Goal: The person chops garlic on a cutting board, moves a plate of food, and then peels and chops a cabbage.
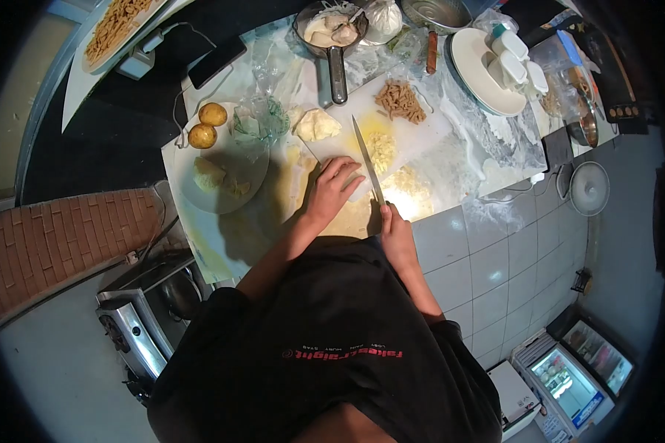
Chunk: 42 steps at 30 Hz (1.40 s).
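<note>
A long knife (368, 157) has its handle in my right hand (397, 235), its blade pointing away from me over the white cutting board (437, 136). My left hand (334, 193) is left of the blade, fingers bent and close together over a pale piece (359, 181) mostly hidden under the fingertips. Small chopped yellowish bits (382, 151) lie just right of the blade. Farther back on the board sits a heap of brown strips (400, 101). A pale yellow peeled lump (317, 125) rests beyond my left hand.
At the left, a plate (233, 203) holds peelings, with two unpeeled potatoes (202, 136) at its upper edge. A pan (336, 74) stands at the back, handle toward me. White containers (511, 68) sit on an oval plate (465, 55) at the back right.
</note>
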Available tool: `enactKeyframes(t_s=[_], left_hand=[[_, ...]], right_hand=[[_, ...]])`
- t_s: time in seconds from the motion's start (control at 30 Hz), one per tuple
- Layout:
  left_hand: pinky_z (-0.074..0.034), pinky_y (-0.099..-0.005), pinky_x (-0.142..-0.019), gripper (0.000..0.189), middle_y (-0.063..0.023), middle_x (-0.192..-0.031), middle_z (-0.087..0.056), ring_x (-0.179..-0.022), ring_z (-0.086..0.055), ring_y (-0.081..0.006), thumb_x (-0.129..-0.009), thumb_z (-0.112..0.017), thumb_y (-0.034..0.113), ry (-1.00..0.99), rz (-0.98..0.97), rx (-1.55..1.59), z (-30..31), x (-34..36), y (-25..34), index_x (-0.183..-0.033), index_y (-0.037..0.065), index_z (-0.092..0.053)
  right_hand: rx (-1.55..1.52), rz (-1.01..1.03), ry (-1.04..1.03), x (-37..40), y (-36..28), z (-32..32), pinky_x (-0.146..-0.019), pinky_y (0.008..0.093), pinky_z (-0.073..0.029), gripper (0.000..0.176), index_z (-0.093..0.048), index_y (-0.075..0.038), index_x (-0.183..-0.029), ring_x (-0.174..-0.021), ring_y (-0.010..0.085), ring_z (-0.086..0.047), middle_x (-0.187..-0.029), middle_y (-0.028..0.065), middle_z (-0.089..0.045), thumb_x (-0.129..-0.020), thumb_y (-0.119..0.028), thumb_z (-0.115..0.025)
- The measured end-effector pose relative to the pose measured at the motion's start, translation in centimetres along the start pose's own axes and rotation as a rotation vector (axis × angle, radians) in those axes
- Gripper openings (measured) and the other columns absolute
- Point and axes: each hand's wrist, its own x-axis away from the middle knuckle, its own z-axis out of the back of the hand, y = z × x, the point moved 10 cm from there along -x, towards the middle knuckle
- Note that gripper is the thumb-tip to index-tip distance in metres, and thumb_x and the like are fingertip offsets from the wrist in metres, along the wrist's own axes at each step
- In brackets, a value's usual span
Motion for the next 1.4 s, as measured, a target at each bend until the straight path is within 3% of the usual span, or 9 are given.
enactKeyframes(t_s=[0.37, 0.67, 1.0, 1.17, 1.4], left_hand=[[-0.052, -0.0377, -0.081, 0.014, -0.0124, -0.099, -0.067, -0.092, -0.066, -0.0315, -0.085, -0.069, 0.0, 0.001, 0.04, 0.038, -0.2, 0.0, -0.6, -0.099, 0.0, -0.069], [-0.054, -0.037, -0.079, 0.014, -0.0122, -0.099, -0.068, -0.092, -0.066, -0.0304, -0.084, -0.066, -0.005, -0.013, -0.044, -0.038, -0.3, 0.0, 0.4, -0.097, -0.003, -0.069], [-0.055, -0.0357, -0.079, 0.017, -0.0122, -0.099, -0.067, -0.092, -0.065, -0.0286, -0.082, -0.064, -0.005, -0.014, -0.114, -0.065, -0.4, 0.2, 0.5, -0.098, -0.003, -0.068], [-0.055, -0.0355, -0.079, 0.018, -0.0123, -0.098, -0.068, -0.091, -0.065, -0.0289, -0.081, -0.065, -0.006, -0.007, -0.114, -0.043, -0.3, 0.3, 0.4, -0.099, -0.003, -0.068], [-0.055, -0.036, -0.077, 0.016, -0.0117, -0.097, -0.069, -0.089, -0.067, -0.0286, -0.079, -0.069, -0.007, 0.028, -0.096, -0.015, -0.2, 0.0, 0.3, -0.094, -0.003, -0.07]], right_hand=[[-0.015, 0.002, -0.003, 0.2, 0.3, -0.7, -0.06, 0.0559, -0.043, 0.039, -0.058, 0.001, -0.121, -0.073, 0.0532, -0.059, -0.071, 0.0323, -0.059, -0.107, -0.031, -0.041], [-0.003, -0.013, 0.006, 0.2, -0.4, -0.5, -0.059, 0.0564, -0.042, 0.037, -0.057, 0.003, -0.111, -0.074, 0.054, -0.058, -0.071, 0.033, -0.059, -0.107, -0.03, -0.041], [-0.012, -0.02, -0.017, -0.2, -0.3, -1.0, -0.063, 0.0572, -0.044, 0.04, -0.058, 0.002, -0.113, -0.077, 0.0543, -0.059, -0.073, 0.0335, -0.06, -0.107, -0.032, -0.039], [0.062, -0.001, -0.046, -0.8, 0.1, -1.5, -0.068, 0.059, -0.048, 0.042, -0.057, 0.001, -0.115, -0.08, 0.0551, -0.06, -0.079, 0.0332, -0.063, -0.107, -0.035, -0.037], [0.276, -0.05, 0.028, -0.9, -0.8, -1.2, -0.064, 0.06, -0.05, 0.039, -0.053, -0.002, -0.111, -0.075, 0.0541, -0.062, -0.075, 0.0339, -0.063, -0.107, -0.037, -0.037]])
